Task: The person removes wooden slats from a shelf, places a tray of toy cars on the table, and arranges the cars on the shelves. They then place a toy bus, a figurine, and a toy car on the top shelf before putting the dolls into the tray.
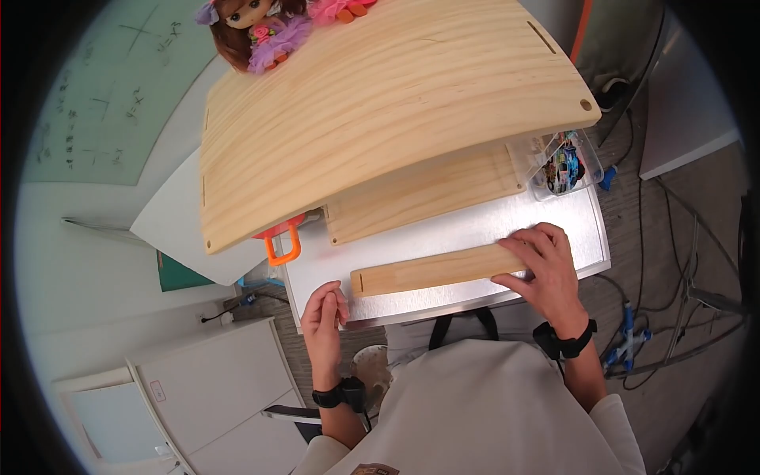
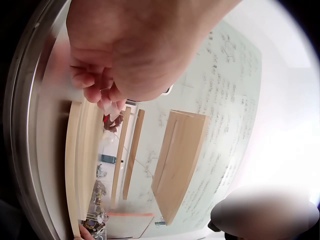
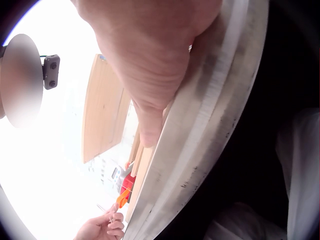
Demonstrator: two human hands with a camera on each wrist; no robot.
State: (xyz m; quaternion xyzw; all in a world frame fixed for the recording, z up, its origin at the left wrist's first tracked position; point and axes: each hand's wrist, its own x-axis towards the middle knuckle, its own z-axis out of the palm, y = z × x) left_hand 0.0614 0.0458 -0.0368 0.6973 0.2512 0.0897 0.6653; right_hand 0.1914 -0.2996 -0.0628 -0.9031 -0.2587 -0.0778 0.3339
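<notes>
A narrow wooden board with a slot near its left end lies along the front of a shiny metal-topped table. My right hand grips its right end, thumb on the near side and fingers over the far side. Just off the board's left end is my left hand, its fingers curled in. Between those fingertips, the left wrist view shows a small whitish, translucent piece; I cannot tell its kind.
A large wooden panel stands raised over the table, with two dolls on top. Beneath it are another wooden board, an orange handle and a clear plastic box of colourful items. Cables run across the floor at right.
</notes>
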